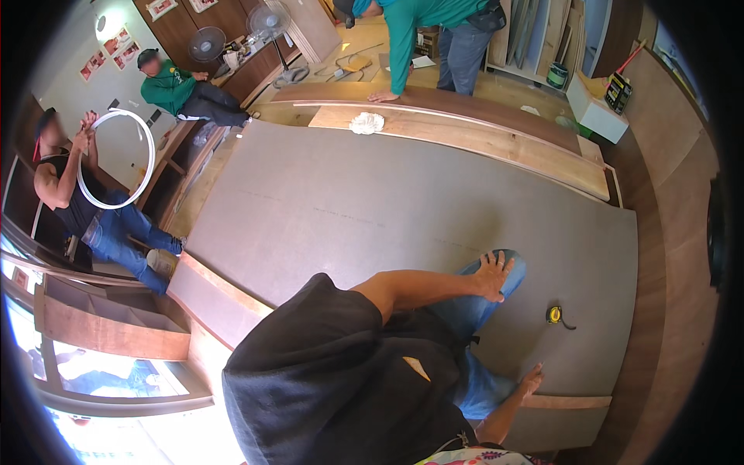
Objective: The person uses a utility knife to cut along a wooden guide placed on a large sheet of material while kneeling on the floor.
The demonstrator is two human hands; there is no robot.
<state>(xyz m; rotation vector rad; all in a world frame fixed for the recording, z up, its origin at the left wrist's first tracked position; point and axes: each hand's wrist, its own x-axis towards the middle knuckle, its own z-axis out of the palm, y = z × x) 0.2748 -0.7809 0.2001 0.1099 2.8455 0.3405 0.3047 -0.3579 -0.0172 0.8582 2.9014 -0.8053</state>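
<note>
We see a large grey flat board [372, 209] lying across the work surface, filling most of the view. Left hand [494, 275] rests open, fingers spread, on a blue-jeaned knee [480, 298] that is up on the board; it clamps nothing. Right hand [532, 381] presses flat at the board's near edge, fingers together, touching a narrow brown wood strip [570, 401]; holds nothing. A small yellow tape measure [553, 314] lies on the board between the two hands, apart from both.

Beyond the grey board lie long light-brown wood planks [465, 136] with a crumpled white rag [366, 122] on them. A person in a green shirt [411, 31] leans a hand on the planks. At left another person holds a white hoop [116, 159]; a third sits near standing fans [208, 44]. Wood-panelled walls surround.
</note>
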